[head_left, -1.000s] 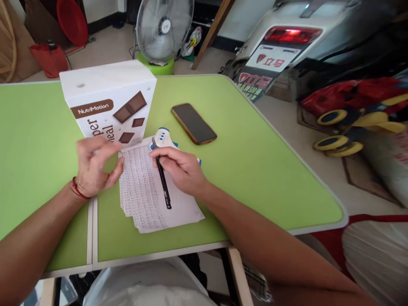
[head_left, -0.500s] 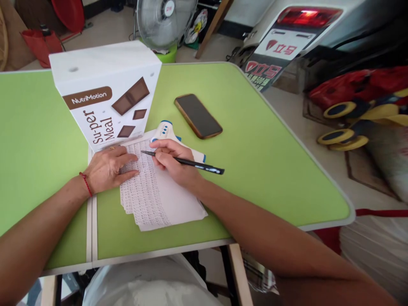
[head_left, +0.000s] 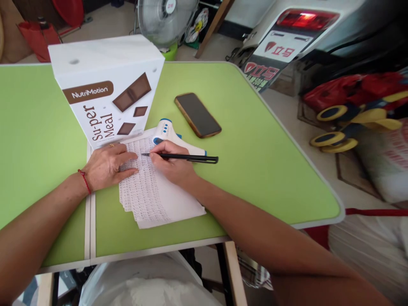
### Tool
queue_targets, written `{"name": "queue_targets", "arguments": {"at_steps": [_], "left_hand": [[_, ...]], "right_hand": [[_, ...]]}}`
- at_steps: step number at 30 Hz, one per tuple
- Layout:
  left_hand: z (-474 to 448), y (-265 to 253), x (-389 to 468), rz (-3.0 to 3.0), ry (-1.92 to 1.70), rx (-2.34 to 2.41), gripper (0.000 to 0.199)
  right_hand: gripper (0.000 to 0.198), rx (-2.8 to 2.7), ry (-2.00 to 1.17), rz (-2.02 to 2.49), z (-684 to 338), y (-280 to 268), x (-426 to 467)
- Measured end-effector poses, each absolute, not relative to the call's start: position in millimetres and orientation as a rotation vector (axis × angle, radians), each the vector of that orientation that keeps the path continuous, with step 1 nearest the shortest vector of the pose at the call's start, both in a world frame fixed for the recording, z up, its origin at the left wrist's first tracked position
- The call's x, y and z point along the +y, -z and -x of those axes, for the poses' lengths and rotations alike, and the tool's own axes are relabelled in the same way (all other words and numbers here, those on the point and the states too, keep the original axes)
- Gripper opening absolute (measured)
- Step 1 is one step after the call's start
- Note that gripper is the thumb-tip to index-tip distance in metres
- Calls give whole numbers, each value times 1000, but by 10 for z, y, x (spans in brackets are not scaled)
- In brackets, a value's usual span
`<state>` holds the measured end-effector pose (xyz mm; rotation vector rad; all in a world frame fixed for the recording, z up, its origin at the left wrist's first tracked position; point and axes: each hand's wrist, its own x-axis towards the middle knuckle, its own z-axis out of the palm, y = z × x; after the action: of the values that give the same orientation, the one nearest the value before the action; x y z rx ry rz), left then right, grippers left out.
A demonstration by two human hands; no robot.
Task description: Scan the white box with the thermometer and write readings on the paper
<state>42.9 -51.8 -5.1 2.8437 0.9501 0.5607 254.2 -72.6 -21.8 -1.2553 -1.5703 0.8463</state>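
My right hand (head_left: 172, 163) grips a black pen (head_left: 191, 157), its tip at the handwritten lines on the upper part of the paper sheets (head_left: 178, 206). Rows of small writing cover the left part of the top sheet; the right part is blank. My left hand (head_left: 108, 165) lies flat on the left edge of the paper, fingers apart, with a red string bracelet at the wrist. Just beyond the right hand lies a white and blue handheld device, like an infrared thermometer (head_left: 165, 128), partly hidden by that hand.
A white NutriMotion box (head_left: 124, 63) stands behind the paper on the green folding table (head_left: 255, 170). A smartphone (head_left: 198, 114) lies to the right of the box. Past the table are a fan (head_left: 159, 21), a scooter's rear (head_left: 277, 46) and yellow-wheeled items (head_left: 334, 127).
The pen's rear end has swung up and left, so the pen lies closer to level. My right hand has shifted slightly; my left hand stays on the paper. The view has moved a little.
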Motion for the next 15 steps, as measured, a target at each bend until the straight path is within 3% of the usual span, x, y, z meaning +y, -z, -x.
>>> {"name": "queue_targets", "arguments": {"at_steps": [15], "left_hand": [[-426, 65, -514, -2851, -542, 960, 33]], "right_hand": [[4, -1633, -810, 1250, -2555, 191, -732]]}}
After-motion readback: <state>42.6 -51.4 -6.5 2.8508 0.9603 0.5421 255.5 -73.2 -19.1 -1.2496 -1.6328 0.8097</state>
